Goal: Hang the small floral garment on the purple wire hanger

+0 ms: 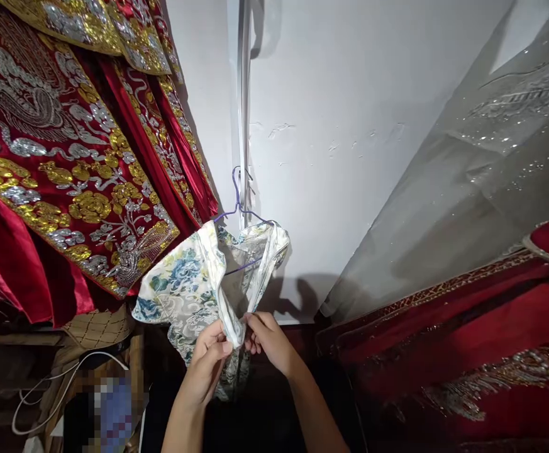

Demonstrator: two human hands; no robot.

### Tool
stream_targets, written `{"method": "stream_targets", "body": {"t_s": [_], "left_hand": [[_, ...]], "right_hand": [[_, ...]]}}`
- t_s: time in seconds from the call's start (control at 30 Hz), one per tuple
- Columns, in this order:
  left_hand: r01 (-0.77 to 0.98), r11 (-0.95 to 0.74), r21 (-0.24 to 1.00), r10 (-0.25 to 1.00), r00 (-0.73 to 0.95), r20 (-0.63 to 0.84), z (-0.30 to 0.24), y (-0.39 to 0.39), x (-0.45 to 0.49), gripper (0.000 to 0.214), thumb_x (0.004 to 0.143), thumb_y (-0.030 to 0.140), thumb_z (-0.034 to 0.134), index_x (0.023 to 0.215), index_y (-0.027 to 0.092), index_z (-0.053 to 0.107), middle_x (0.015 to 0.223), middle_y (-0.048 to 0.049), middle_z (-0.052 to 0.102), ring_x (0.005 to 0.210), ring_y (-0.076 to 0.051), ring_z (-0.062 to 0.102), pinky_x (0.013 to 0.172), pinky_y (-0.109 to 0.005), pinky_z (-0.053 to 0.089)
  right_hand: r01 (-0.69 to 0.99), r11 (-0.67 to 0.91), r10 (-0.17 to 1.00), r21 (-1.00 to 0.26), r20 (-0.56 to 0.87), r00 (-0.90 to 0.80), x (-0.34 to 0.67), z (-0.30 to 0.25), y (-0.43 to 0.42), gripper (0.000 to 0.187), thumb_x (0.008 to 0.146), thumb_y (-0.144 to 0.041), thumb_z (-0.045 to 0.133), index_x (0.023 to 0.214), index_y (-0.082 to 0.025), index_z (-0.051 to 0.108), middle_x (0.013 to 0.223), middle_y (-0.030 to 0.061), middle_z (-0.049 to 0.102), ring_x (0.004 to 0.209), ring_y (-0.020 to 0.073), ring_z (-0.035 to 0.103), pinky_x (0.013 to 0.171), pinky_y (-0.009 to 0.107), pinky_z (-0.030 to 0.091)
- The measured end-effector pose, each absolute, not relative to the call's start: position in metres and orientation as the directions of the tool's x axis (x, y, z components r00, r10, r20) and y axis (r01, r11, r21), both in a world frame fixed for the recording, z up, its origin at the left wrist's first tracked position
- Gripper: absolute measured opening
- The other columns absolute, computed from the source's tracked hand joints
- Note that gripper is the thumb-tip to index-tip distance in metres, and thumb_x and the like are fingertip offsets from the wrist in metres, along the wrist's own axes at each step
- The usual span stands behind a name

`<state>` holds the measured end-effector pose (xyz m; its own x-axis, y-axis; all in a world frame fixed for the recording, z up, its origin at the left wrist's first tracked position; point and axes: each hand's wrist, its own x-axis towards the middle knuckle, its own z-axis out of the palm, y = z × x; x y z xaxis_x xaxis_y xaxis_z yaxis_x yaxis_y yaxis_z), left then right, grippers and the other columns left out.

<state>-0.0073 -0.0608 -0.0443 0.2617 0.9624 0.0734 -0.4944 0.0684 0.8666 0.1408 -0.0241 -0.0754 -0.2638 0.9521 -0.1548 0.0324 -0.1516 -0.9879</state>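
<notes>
A white garment with a blue and green flower print (187, 286) hangs on a thin purple wire hanger (237, 198) hooked to a white pipe on the wall. My left hand (210, 362) is closed on the garment's front edge from the left. Close beside it, my right hand (267, 340) pinches the opposite edge of the same opening, fingertips almost touching the left hand's. The lower part of the garment drops behind my hands.
Red robes thick with gold and silver embroidery (66, 157) hang at the left. More red embroidered cloth (467, 352) and a grey sequinned veil (491, 157) fill the right. A white cable (43, 390) loops at the lower left. A white wall (349, 94) stands behind.
</notes>
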Motion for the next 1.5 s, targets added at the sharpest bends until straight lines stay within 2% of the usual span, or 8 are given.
{"method": "stream_targets", "body": {"t_s": [0.23, 0.43, 0.73, 0.9, 1.0, 1.13, 1.3, 1.5], "left_hand": [[-0.382, -0.043, 0.923, 0.998, 0.033, 0.060, -0.065, -0.053, -0.012, 0.021, 0.086, 0.035, 0.065, 0.075, 0.018, 0.062, 0.081, -0.0036, 0.060, 0.080, -0.018, 0.057, 0.077, -0.026, 0.046], [-0.091, -0.119, 0.989, 0.982, 0.135, 0.130, -0.094, -0.056, -0.006, 0.022, 0.082, 0.023, 0.072, 0.102, 0.022, 0.064, 0.095, -0.0030, 0.065, 0.094, -0.019, 0.060, 0.087, -0.028, 0.046], [-0.072, -0.195, 0.978, 0.979, -0.065, 0.191, -0.090, -0.071, 0.034, 0.015, 0.089, 0.033, 0.066, 0.094, 0.019, 0.066, 0.080, -0.0021, 0.066, 0.079, -0.019, 0.062, 0.078, -0.028, 0.050], [-0.006, -0.203, 0.979, 0.965, -0.173, 0.199, -0.088, -0.077, 0.033, 0.018, 0.086, 0.037, 0.069, 0.089, 0.019, 0.070, 0.081, -0.0038, 0.069, 0.076, -0.021, 0.063, 0.075, -0.029, 0.049], [0.054, -0.210, 0.976, 0.968, -0.127, 0.216, -0.087, -0.084, 0.028, 0.016, 0.088, 0.035, 0.067, 0.087, 0.019, 0.070, 0.081, -0.0040, 0.068, 0.078, -0.021, 0.062, 0.076, -0.029, 0.048], [0.145, -0.238, 0.961, 0.969, -0.027, 0.244, -0.083, -0.089, 0.025, 0.013, 0.092, 0.030, 0.061, 0.085, 0.020, 0.066, 0.081, -0.0035, 0.064, 0.078, -0.021, 0.059, 0.075, -0.029, 0.045], [0.271, -0.359, 0.893, 0.933, 0.099, 0.345, -0.075, -0.082, 0.038, 0.013, 0.093, 0.025, 0.056, 0.081, 0.021, 0.058, 0.081, -0.0039, 0.060, 0.080, -0.021, 0.056, 0.077, -0.030, 0.041], [0.400, -0.449, 0.799, 0.889, 0.296, 0.351, -0.074, -0.061, 0.026, 0.015, 0.089, 0.019, 0.054, 0.075, 0.022, 0.059, 0.074, -0.0042, 0.060, 0.073, -0.024, 0.055, 0.071, -0.033, 0.040]], "right_hand": [[0.159, -0.180, 0.944, -0.971, -0.216, -0.250, 0.152, -0.078, -0.035, 0.030, 0.089, -0.030, 0.050, 0.062, -0.017, 0.055, 0.049, -0.0030, 0.052, 0.046, 0.0093, 0.047, 0.048, 0.021, 0.037], [0.055, -0.121, 0.960, -0.991, -0.131, -0.248, 0.143, -0.078, -0.042, 0.034, 0.089, -0.035, 0.053, 0.060, -0.018, 0.050, 0.048, -0.0051, 0.045, 0.044, 0.0078, 0.040, 0.046, 0.021, 0.031], [-0.135, -0.056, 0.924, -0.989, 0.000, -0.383, 0.167, -0.068, -0.046, 0.042, 0.087, -0.055, 0.062, 0.075, -0.016, 0.062, 0.047, -0.0051, 0.049, 0.044, 0.0080, 0.040, 0.047, 0.022, 0.030], [-0.085, -0.063, 0.902, -0.994, -0.020, -0.431, 0.165, -0.058, -0.054, 0.041, 0.091, -0.054, 0.057, 0.071, -0.018, 0.060, 0.050, -0.0039, 0.050, 0.046, 0.0092, 0.042, 0.050, 0.023, 0.032], [-0.014, -0.126, 0.878, -0.992, -0.105, -0.466, 0.169, -0.047, -0.058, 0.041, 0.092, -0.046, 0.054, 0.061, -0.019, 0.054, 0.045, -0.0032, 0.049, 0.041, 0.0090, 0.040, 0.047, 0.024, 0.030], [0.052, -0.130, 0.872, -0.990, -0.139, -0.470, 0.178, -0.021, -0.055, 0.030, 0.091, -0.033, 0.052, 0.068, -0.018, 0.063, 0.046, -0.0013, 0.056, 0.038, 0.0094, 0.039, 0.043, 0.024, 0.029], [0.058, 0.097, 0.959, -0.994, 0.078, -0.271, 0.181, 0.038, -0.004, 0.031, 0.089, -0.035, 0.058, 0.068, -0.013, 0.066, 0.048, 0.0003, 0.059, 0.037, 0.0072, 0.039, 0.039, 0.021, 0.025], [-0.171, 0.224, 0.966, -0.959, 0.242, -0.094, 0.160, 0.083, 0.040, 0.034, 0.089, -0.044, 0.061, 0.076, -0.013, 0.066, 0.049, -0.0031, 0.057, 0.038, 0.0042, 0.037, 0.038, 0.017, 0.026]]}}
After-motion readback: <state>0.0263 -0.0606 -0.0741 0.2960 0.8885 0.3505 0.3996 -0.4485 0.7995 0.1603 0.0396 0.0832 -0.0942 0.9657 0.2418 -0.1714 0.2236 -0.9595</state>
